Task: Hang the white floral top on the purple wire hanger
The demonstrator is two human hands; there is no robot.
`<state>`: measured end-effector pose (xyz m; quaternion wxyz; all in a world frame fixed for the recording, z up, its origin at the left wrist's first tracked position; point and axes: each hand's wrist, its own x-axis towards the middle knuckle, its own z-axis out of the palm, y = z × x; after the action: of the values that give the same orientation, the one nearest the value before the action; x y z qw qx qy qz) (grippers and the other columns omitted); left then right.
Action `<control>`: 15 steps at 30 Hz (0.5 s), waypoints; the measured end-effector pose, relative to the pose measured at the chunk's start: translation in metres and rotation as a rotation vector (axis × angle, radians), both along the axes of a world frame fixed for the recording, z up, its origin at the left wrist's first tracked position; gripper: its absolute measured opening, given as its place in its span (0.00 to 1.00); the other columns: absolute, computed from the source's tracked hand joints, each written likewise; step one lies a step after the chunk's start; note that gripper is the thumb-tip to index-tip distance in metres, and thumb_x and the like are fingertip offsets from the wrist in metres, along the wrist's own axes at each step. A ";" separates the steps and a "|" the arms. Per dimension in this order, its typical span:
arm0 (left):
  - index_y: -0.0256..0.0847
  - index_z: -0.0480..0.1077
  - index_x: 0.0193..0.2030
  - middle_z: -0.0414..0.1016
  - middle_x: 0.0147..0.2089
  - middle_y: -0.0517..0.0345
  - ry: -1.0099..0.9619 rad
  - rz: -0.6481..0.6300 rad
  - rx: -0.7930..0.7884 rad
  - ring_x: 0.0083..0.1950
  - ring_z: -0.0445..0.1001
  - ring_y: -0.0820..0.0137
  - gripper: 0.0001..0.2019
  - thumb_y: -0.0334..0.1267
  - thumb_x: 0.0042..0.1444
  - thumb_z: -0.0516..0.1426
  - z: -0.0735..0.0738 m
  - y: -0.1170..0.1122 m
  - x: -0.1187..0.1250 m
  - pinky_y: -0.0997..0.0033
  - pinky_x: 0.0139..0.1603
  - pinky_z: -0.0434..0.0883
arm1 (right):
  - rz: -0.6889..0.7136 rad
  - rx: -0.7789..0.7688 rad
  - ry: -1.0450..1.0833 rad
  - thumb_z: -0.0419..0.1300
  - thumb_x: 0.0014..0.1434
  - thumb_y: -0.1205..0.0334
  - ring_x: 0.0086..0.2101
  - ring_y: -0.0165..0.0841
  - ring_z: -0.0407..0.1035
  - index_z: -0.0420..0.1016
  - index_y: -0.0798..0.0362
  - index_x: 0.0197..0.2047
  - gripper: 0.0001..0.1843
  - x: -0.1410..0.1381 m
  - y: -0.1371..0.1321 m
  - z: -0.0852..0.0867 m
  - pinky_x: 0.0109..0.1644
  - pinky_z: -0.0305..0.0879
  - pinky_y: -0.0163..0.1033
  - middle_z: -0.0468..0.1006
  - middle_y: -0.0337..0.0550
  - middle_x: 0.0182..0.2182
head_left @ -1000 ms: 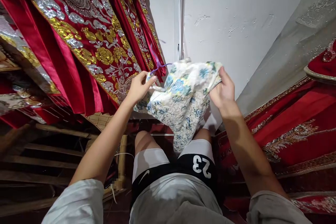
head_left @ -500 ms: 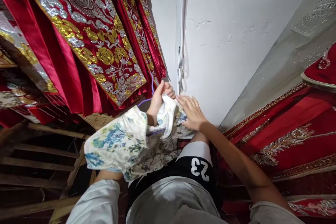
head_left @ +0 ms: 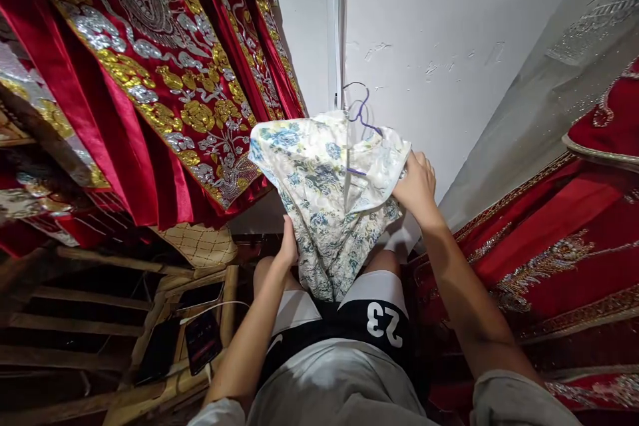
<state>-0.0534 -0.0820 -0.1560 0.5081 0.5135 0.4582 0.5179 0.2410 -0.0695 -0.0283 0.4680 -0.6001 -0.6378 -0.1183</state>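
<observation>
A white garment with blue and yellow flowers hangs in front of me on a thin purple wire hanger. My right hand grips the garment's right shoulder edge, fingers closed on the cloth. My left hand reaches under the left side of the garment from below; its fingers are hidden behind the fabric. The garment's lower part drapes down over my knees.
Red robes with gold and silver embroidery hang at the left, more red embroidered cloth lies at the right. A white wall is ahead. Wooden slats and a dark phone sit at lower left.
The garment was bunched low over my left arm; now it is lifted and spread out on the hanger. My left hand dropped below it, my right hand moved to its right edge.
</observation>
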 end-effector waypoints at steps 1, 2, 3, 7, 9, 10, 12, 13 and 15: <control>0.50 0.62 0.69 0.70 0.69 0.49 0.011 0.075 -0.014 0.76 0.58 0.50 0.48 0.79 0.53 0.38 -0.010 -0.004 0.004 0.51 0.71 0.65 | 0.013 0.014 -0.017 0.60 0.59 0.52 0.47 0.52 0.65 0.73 0.51 0.50 0.18 -0.005 0.001 0.003 0.53 0.63 0.57 0.70 0.54 0.42; 0.50 0.63 0.70 0.69 0.70 0.49 0.023 0.117 -0.014 0.77 0.56 0.50 0.47 0.79 0.52 0.45 -0.019 -0.010 0.010 0.52 0.73 0.63 | 0.027 0.023 -0.034 0.61 0.59 0.52 0.47 0.52 0.65 0.73 0.51 0.50 0.18 -0.010 0.000 0.005 0.54 0.62 0.58 0.70 0.54 0.43; 0.49 0.62 0.70 0.68 0.70 0.48 0.031 0.129 -0.002 0.77 0.56 0.50 0.46 0.76 0.51 0.52 -0.026 -0.016 0.015 0.51 0.74 0.61 | 0.041 0.025 -0.049 0.61 0.59 0.52 0.48 0.53 0.65 0.73 0.51 0.51 0.19 -0.015 -0.002 0.006 0.54 0.62 0.58 0.70 0.55 0.44; 0.46 0.63 0.69 0.71 0.67 0.45 0.030 0.052 0.040 0.75 0.59 0.50 0.43 0.57 0.49 0.67 -0.040 -0.040 0.032 0.49 0.77 0.56 | 0.098 -0.027 -0.087 0.65 0.56 0.56 0.54 0.57 0.65 0.73 0.52 0.56 0.25 -0.021 -0.021 0.006 0.58 0.61 0.63 0.70 0.59 0.53; 0.46 0.63 0.68 0.72 0.66 0.46 -0.003 0.054 0.004 0.75 0.59 0.51 0.41 0.54 0.49 0.67 -0.040 -0.050 0.034 0.50 0.77 0.55 | 0.154 -0.037 -0.077 0.67 0.53 0.56 0.60 0.59 0.61 0.73 0.49 0.59 0.29 -0.020 -0.034 0.001 0.63 0.57 0.66 0.68 0.58 0.60; 0.46 0.64 0.68 0.71 0.67 0.46 -0.018 0.049 -0.013 0.75 0.60 0.51 0.41 0.54 0.48 0.68 -0.040 -0.054 0.034 0.50 0.77 0.55 | 0.196 -0.035 -0.048 0.68 0.53 0.55 0.63 0.60 0.58 0.73 0.47 0.60 0.30 -0.020 -0.041 -0.004 0.65 0.53 0.68 0.67 0.55 0.64; 0.47 0.63 0.68 0.69 0.69 0.45 -0.039 0.028 -0.042 0.75 0.61 0.51 0.42 0.53 0.47 0.69 -0.040 -0.060 0.034 0.50 0.76 0.56 | 0.297 -0.059 0.088 0.66 0.56 0.52 0.68 0.57 0.53 0.73 0.43 0.60 0.28 -0.026 -0.056 -0.022 0.69 0.49 0.69 0.65 0.49 0.67; 0.47 0.63 0.68 0.68 0.69 0.45 -0.045 0.017 -0.051 0.74 0.61 0.51 0.42 0.52 0.46 0.69 -0.040 -0.062 0.034 0.50 0.76 0.56 | 0.352 -0.100 0.194 0.64 0.59 0.50 0.68 0.54 0.55 0.74 0.42 0.60 0.26 -0.031 -0.064 -0.035 0.69 0.51 0.68 0.67 0.48 0.67; 0.47 0.63 0.68 0.69 0.69 0.45 -0.051 0.004 -0.056 0.74 0.62 0.50 0.42 0.52 0.46 0.70 -0.040 -0.067 0.037 0.50 0.76 0.56 | 0.451 -0.244 0.449 0.60 0.63 0.48 0.61 0.49 0.67 0.77 0.45 0.55 0.20 -0.046 -0.078 -0.068 0.63 0.63 0.60 0.76 0.49 0.59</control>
<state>-0.0162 -0.1490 -0.1957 0.5329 0.4846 0.4605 0.5187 0.1950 -0.1475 -0.0961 0.5357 -0.5066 -0.6451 0.2005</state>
